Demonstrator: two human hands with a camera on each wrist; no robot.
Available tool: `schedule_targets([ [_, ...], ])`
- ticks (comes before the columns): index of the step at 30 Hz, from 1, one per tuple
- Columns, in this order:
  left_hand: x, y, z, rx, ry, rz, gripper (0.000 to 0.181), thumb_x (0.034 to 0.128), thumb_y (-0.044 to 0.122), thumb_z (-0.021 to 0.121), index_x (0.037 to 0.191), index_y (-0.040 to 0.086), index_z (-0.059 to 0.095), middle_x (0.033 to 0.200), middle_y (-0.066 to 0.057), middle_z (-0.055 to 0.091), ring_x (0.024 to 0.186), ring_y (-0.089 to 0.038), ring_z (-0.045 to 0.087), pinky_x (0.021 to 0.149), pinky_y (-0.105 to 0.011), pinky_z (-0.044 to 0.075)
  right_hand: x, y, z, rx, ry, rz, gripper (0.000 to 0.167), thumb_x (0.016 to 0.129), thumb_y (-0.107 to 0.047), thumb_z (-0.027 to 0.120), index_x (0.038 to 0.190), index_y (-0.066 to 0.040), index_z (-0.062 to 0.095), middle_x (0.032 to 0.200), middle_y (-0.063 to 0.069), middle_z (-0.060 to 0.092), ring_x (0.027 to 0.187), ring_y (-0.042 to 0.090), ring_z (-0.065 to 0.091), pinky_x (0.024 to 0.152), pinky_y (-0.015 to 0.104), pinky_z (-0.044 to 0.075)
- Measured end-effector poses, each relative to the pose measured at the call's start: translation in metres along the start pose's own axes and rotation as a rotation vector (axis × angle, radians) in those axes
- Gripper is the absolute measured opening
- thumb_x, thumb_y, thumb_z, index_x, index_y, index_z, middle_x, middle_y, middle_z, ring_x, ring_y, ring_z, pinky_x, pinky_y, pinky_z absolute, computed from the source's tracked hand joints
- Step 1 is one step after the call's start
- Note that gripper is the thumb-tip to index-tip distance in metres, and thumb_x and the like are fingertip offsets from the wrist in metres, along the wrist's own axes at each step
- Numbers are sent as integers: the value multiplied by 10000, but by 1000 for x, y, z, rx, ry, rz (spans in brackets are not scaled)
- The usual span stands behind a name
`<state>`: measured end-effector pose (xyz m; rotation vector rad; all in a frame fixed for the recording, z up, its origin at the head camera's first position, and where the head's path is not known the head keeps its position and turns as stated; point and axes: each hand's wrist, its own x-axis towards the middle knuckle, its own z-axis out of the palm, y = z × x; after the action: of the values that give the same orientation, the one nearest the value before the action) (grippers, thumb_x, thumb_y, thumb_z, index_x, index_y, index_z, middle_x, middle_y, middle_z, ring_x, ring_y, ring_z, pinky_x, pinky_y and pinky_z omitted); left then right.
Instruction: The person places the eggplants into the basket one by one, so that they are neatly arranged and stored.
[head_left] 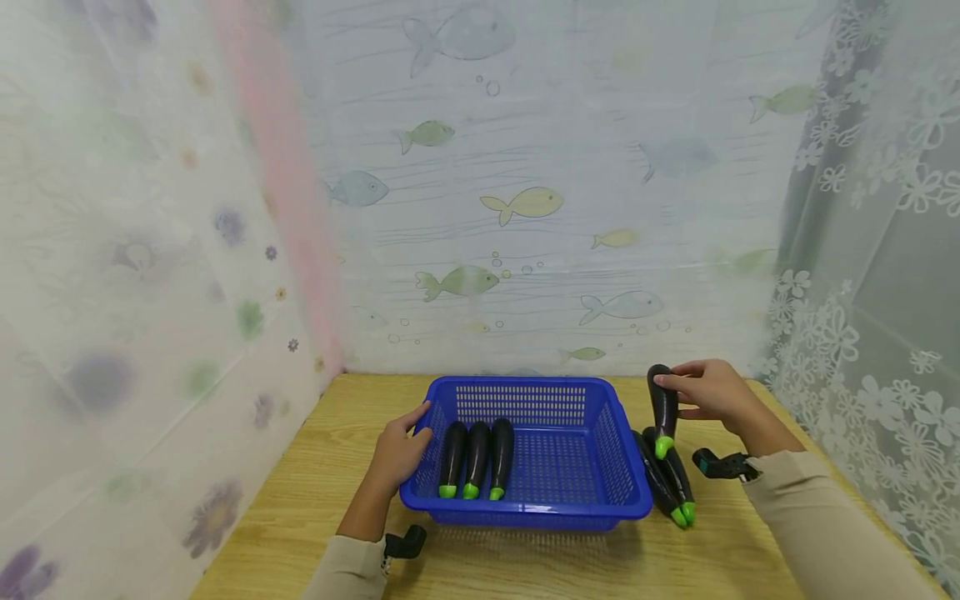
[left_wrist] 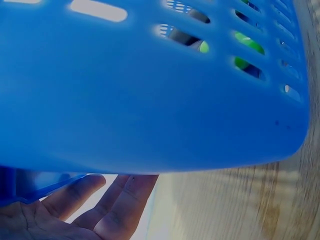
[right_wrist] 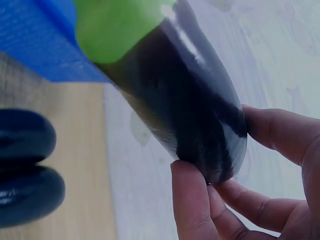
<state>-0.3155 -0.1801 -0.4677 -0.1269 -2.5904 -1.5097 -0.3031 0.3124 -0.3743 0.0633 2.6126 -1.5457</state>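
My right hand (head_left: 708, 392) pinches a dark eggplant (head_left: 663, 408) by its rounded end, above the table to the right of the basket. Its green cap points down in the head view; the right wrist view shows the thumb and fingers around the dark end (right_wrist: 200, 115). Below it, two more eggplants (head_left: 678, 483) lie side by side against the basket's right side. Inside the blue plastic basket (head_left: 525, 508), three eggplants (head_left: 477, 454) lie in a row at the left. My left hand (head_left: 397, 454) holds the basket's left rim; the left wrist view partly hides its fingers (left_wrist: 125, 210).
The basket stands on a wood-grain table (head_left: 300, 500). A fish-print curtain (head_left: 525, 250) hangs behind the table, with a flowered sheet (head_left: 150, 292) at the left and a lace-patterned one (head_left: 885, 333) at the right. Each wrist wears a black camera mount (head_left: 723, 464).
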Motion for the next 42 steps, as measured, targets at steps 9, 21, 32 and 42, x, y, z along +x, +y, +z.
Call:
schedule_targets([
  [9,0,0,-1,-2,-4,-1,564,985,194,567,1546,187,508,1573,-183,488,1370,-410,546,989,-566,555,5,-21,17,16,-12,-26,804,994,-412,665,1529,108,367,1538,372,361,1369,516,506,904,419,622],
  [21,3,-1,2,23,7,-7,554,984,222,566,1536,204,524,1558,-171,512,1325,-389,581,960,-551,569,19,-33,45,24,-27,-45,752,980,-372,696,1505,88,416,1494,342,432,1322,493,561,905,463,619],
  [32,3,-1,3,32,10,-5,550,990,208,558,1539,199,520,1558,-180,509,1361,-413,558,1010,-593,539,27,-38,73,31,-49,-19,697,965,-322,719,1465,89,461,1417,331,514,1238,449,634,868,472,628],
  [42,3,-1,3,49,19,-10,547,990,222,562,1535,211,525,1555,-175,514,1343,-399,573,1004,-584,542,37,-36,96,68,-81,-10,663,961,-249,726,1455,108,466,1395,342,532,1244,483,620,827,478,637],
])
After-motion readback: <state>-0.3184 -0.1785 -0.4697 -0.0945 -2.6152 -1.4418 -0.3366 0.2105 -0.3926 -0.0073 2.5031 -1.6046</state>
